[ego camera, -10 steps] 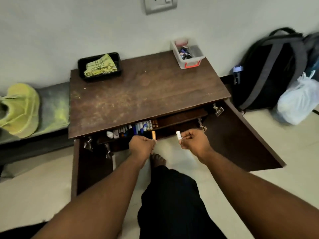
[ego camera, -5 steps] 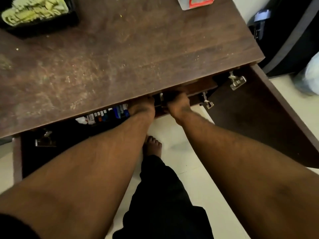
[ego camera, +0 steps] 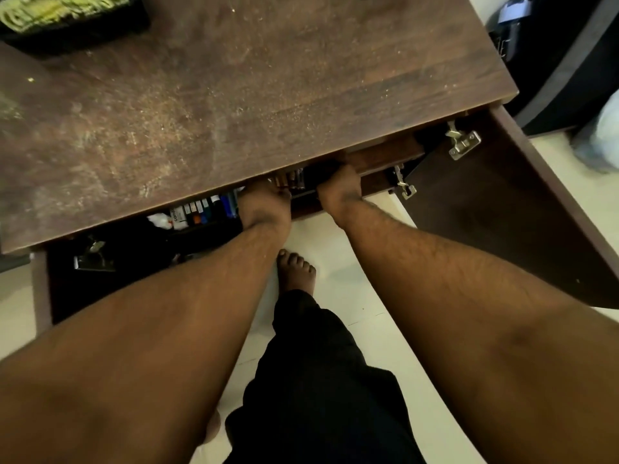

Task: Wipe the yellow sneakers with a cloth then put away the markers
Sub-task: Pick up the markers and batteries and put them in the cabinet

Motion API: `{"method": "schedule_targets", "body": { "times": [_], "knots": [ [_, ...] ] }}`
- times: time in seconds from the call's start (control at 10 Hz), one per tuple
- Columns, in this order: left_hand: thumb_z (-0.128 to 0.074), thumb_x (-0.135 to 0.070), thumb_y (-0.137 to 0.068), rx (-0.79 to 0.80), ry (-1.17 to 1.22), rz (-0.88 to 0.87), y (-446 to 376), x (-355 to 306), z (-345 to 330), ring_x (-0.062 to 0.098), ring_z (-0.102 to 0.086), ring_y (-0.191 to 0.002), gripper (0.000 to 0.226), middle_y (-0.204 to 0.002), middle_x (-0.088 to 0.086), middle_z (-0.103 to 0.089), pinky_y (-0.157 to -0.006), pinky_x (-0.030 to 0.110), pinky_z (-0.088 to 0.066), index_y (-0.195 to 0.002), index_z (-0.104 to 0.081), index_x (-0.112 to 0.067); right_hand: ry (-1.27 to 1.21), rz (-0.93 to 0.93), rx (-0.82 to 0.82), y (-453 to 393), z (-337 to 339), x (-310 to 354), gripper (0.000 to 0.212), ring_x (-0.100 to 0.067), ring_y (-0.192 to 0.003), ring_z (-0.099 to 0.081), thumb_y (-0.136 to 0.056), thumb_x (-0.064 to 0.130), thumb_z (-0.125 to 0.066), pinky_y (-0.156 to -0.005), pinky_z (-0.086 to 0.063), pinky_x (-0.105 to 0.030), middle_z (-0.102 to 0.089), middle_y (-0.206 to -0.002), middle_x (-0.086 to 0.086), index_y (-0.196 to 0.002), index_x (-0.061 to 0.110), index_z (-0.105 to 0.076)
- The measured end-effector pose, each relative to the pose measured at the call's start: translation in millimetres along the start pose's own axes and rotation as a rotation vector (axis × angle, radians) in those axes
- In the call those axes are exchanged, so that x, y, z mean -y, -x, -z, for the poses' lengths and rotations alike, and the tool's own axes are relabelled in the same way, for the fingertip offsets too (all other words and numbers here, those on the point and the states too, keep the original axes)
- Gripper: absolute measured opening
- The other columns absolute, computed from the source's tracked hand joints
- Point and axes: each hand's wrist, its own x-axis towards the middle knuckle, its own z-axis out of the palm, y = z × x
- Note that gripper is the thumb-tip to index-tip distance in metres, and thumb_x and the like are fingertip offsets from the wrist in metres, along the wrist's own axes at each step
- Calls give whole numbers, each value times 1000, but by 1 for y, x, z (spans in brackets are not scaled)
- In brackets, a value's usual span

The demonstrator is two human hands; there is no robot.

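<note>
Markers (ego camera: 204, 209), a row standing packed on a shelf (ego camera: 385, 155) just under the cabinet top (ego camera: 234, 95); roughly eight caps visible in white, orange and blue, exact count unclear in the shadow. Further right on the same shelf, a second cluster of about four darker, brownish barrels (ego camera: 291, 179), between the two hands. One crumpled white scrap (ego camera: 160, 221) at the left end of the row.

Two bare forearms reaching in from below, seen from above. Left hand (ego camera: 264, 204) at the shelf edge, right beside the blue markers, fingers tucked out of sight under the cabinet top; grip impossible to tell. Right hand (ego camera: 340, 190) a little to the right, fingers likewise hidden inside the opening; grip impossible to tell.

Two cabinet doors swung open: one on the left (ego camera: 100, 289), dark, and one on the right (ego camera: 502, 212). Three silver hinges visible, two on the right side, one on the left.

One black tray (ego camera: 110, 30) at the top's far left corner, holding one yellow-green cloth (ego camera: 50, 8). One bare foot (ego camera: 296, 271) on the pale floor between the arms, one dark trouser leg (ego camera: 318, 380) below it. One dark bag (ego camera: 562, 61) at the far right.
</note>
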Motion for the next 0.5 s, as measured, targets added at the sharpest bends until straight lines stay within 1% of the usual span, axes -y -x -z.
{"method": "schedule_targets", "body": {
  "times": [0.1, 0.2, 0.3, 0.4, 0.5],
  "knots": [
    [-62, -30, -88, 39, -20, 54, 68, -128, 212, 15, -63, -65, 19, -71, -2, -65, -62, 32, -54, -76, -71, -19, 59, 62, 86, 21, 13, -2, 23, -25, -103, -63, -89, 7, -55, -78, -45, -20, -68, -110, -13, -108, 6, -67],
    [-60, -24, -91, -69, -30, -22, 117, -156, 275, 20, -62, -72, 18, -77, 5, -66, -66, 32, -52, -81, -69, -12, 249, 301, 268, 60, 34, 17, 27, -25, -103, -63, -88, 8, -54, -91, -50, -29, -68, -112, -10, -109, 15, -70],
    [-58, -28, -92, -62, -33, 9, 148, -140, 306, 19, -62, -75, 18, -80, 3, -66, -68, 32, -52, -84, -68, -14, 482, 490, 399, 101, 57, 56, 28, -25, -107, -61, -89, 11, -55, -93, -49, -33, -65, -117, -7, -112, 20, -68],
    [-58, -27, -91, -170, 13, -11, 187, -125, 359, 21, -63, -77, 20, -83, 6, -68, -72, 32, -52, -86, -70, -11, 620, 637, 427, 155, 73, 113, 26, -26, -104, -61, -88, 10, -55, -89, -48, -33, -67, -111, -8, -108, 18, -70],
    [-61, -28, -89, -294, 99, 17, 218, -100, 409, 23, -63, -78, 21, -83, 8, -70, -69, 29, -48, -83, -72, -10, 626, 739, 377, 201, 74, 170, 27, -25, -102, -62, -87, 11, -55, -87, -49, -30, -68, -110, -7, -109, 18, -69]
  ]
}}
